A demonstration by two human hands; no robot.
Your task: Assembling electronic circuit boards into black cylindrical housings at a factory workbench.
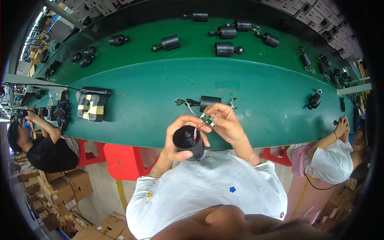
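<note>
My left hand (179,138) is wrapped round a black cylindrical housing (195,151), its open end tilted up. Wires run out of that opening to a small green circuit board (207,120). My right hand (227,124) pinches this board by its edge, just above and right of the housing, and my left fingertips come close to it. Just beyond my hands another black cylinder (210,102) lies on the table. A loose circuit board (179,102) on wires sits to its left, and a small metal bracket part (233,103) to its right.
A power screwdriver (96,91) rests on a black box with yellow tape (91,107) at left. Several black cylinders (225,49) lie along the far green strip. A small black assembly (315,100) stands at right. Co-workers sit at both sides; a red stool (122,162) is at left.
</note>
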